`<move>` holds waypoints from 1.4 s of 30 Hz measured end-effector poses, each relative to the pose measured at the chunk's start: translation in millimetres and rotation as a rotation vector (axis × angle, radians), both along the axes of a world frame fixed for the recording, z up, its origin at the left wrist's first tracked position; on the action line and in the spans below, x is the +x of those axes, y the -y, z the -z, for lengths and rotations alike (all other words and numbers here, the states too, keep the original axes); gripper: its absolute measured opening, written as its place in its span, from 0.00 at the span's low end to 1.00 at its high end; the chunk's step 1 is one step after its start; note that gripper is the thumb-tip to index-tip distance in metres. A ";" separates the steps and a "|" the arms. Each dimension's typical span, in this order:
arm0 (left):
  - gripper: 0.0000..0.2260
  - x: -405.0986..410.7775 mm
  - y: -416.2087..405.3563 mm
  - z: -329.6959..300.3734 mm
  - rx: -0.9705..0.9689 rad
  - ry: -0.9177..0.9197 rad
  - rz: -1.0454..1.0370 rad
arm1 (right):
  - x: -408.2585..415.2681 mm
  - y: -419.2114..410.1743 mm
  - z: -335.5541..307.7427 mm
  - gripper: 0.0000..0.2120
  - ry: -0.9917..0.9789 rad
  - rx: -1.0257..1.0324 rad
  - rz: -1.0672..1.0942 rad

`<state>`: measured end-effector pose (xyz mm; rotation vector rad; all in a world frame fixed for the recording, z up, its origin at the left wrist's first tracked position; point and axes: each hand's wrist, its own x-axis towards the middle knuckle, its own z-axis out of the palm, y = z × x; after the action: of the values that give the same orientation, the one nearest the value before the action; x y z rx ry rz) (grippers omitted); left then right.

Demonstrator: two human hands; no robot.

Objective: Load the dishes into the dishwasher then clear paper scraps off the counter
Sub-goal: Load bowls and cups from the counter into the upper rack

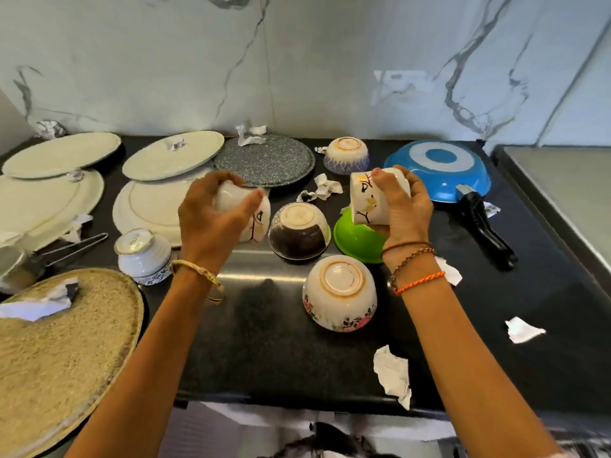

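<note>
Grip: our left hand (pixel 211 213) and right hand (pixel 401 206) each grasp a white cup.
Progress: early; plates (pixel 62 153), bowls (pixel 339 292), paper scraps (pixel 391 375) remain on counter (pixel 264 342).

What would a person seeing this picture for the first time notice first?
First, the two hands at the centre: the left hand grips one white cup, the right hand another white cup, above upturned bowls. Next, the blue pan at back right, and paper scraps scattered over the black counter.
</note>
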<state>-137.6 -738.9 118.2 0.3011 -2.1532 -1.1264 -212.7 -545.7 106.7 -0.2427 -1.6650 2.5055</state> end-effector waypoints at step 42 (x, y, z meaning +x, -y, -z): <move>0.08 210.9 -563.1 89.1 1.074 1.583 1.071 | 416.9 -479.2 88.1 0.13 0.147 -0.884 0.948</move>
<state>73.3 -175.8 29.1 0.6741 -2.5911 -3.5726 204.2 -66.4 18.6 -1.0103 -0.1709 2.2140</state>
